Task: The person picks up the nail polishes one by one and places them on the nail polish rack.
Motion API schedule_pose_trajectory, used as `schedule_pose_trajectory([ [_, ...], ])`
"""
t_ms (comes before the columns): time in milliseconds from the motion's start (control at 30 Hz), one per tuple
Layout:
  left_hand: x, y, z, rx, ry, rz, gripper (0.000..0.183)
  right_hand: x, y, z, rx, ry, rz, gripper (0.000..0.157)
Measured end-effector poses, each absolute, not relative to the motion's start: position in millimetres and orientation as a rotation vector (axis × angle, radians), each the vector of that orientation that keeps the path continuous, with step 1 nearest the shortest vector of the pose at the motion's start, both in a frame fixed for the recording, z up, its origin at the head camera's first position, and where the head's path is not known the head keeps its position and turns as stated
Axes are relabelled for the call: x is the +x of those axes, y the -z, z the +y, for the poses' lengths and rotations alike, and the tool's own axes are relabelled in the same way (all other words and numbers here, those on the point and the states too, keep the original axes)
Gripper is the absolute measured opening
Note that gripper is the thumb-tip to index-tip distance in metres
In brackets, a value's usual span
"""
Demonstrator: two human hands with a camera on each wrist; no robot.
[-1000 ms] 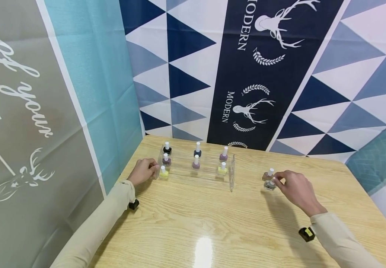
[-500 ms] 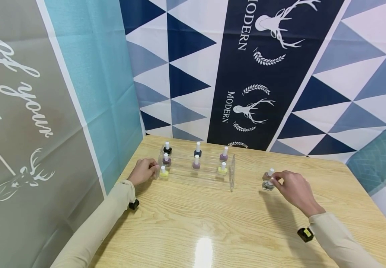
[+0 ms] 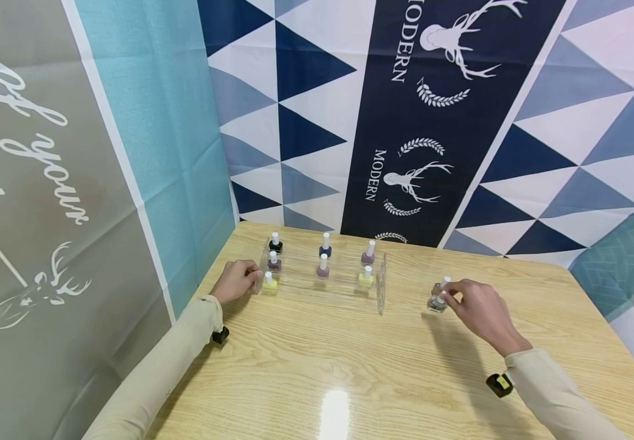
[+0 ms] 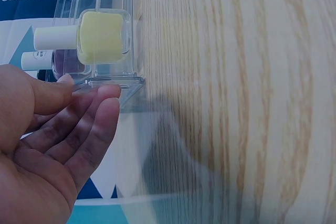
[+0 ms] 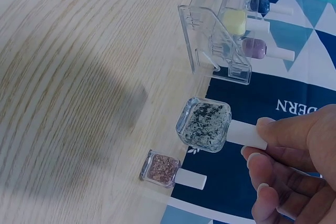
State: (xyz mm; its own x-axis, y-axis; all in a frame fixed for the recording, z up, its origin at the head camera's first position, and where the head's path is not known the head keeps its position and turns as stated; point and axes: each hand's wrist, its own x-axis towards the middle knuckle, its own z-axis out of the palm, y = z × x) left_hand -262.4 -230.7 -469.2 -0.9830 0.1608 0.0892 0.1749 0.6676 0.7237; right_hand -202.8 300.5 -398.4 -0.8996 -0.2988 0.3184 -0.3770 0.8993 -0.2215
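Observation:
My right hand (image 3: pixel 484 311) pinches the white cap of a nail polish bottle (image 5: pixel 205 124) with black and white flecks, between thumb and fingers. In the head view the bottle shows close over the table, casting a shadow. Just behind it, a nail polish bottle with pinkish glitter (image 5: pixel 164 169) stands on the table. At the left end of a clear tiered display rack (image 3: pixel 381 284), my left hand (image 3: pixel 234 281) holds the side panel, thumb on one side and fingertips on the other. A yellow nail polish (image 4: pixel 102 36) sits on the rack beside these fingers.
Several more polishes stand on the rack's tiers: a black one (image 3: pixel 275 246), a dark blue one (image 3: pixel 325 250), purple ones (image 3: pixel 323 271) and a second yellow one (image 3: pixel 365 279). Patterned cloth (image 3: pixel 311 122) hangs behind the wooden table (image 3: pixel 294 366).
My right hand has moved slightly left with the flecked nail polish bottle, which now overlaps the pinkish one differently. My left hand has stayed at the rack.

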Motion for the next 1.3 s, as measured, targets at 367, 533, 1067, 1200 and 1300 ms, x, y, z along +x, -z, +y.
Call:
schedule_pose_trajectory([
  [367, -262.9, 469.4, -230.6, -0.275, 1.241, -2.852, 0.021, -203.5, 396.8, 296.0, 0.530, -0.406, -2.780, 0.009],
  [533, -261.9, 469.2, -230.7, -0.293, 1.221, -2.845, 0.021, -203.3, 395.9, 293.2, 0.540, -0.424, -2.771, 0.008],
  [1067, -262.6, 469.6, -230.7, -0.268, 1.227, -2.861, 0.022, -201.1, 399.2, 286.7, 0.569, -0.430, -2.754, 0.006],
  [1200, -262.4, 468.8, -230.6, -0.259, 1.230, -2.868, 0.021, -201.3, 399.3, 285.3, 0.581, -0.434, -2.746, 0.006],
  [1300, -262.2, 467.8, -230.3, -0.262, 1.226, -2.868, 0.021, -201.4, 399.2, 284.7, 0.582, -0.438, -2.738, 0.005],
])
